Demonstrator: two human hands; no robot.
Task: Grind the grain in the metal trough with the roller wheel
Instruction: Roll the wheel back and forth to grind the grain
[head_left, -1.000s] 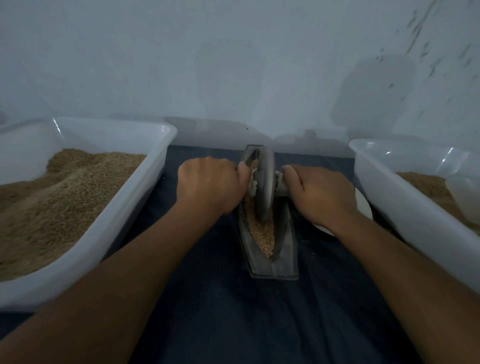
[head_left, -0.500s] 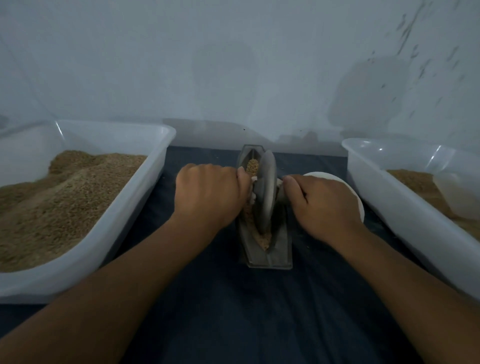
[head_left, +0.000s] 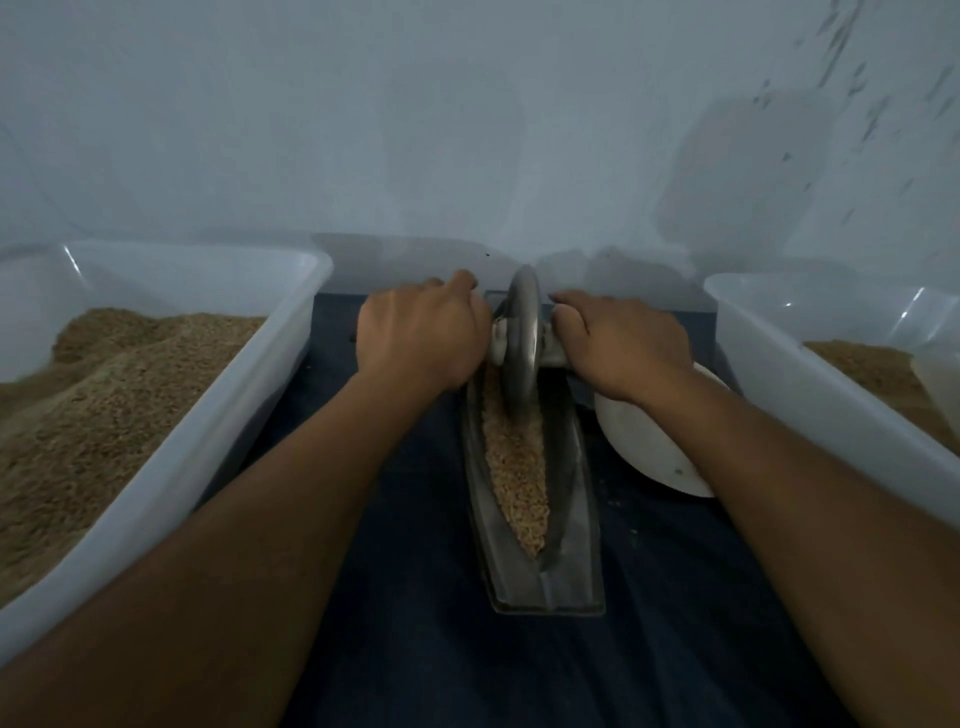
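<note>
**Wheel at the far end of the trough, both my hands on the axle**

The long grey metal trough (head_left: 569, 519) lies lengthwise in front of me on the dark blue cloth (head_left: 415, 649) that covers the bench, its narrow far end pointing at the wall. A tan line of grain (head_left: 517, 467) fills its groove from the near tip up to the wheel. The grey metal roller wheel (head_left: 521, 338) stands upright on its edge in the far part of the trough, its rim down in the grain.

My left hand (head_left: 421, 335) grips the pale axle stub on the wheel's left side, fingers curled round it and knuckles up. My right hand (head_left: 621, 345) grips the stub on the right side in the same way, thumb tucked close to the wheel. Both forearms reach out over the cloth.

Under my right wrist, just beside the trough, sits a round white dish (head_left: 649, 447), partly hidden by the arm. To the left stands a large translucent white plastic tub (head_left: 249, 395) heaped with brown grain. To the right stands a second translucent tub (head_left: 810, 384) with a lower layer of grain inside. A pale grey-blue wall (head_left: 467, 130) rises behind everything
</note>
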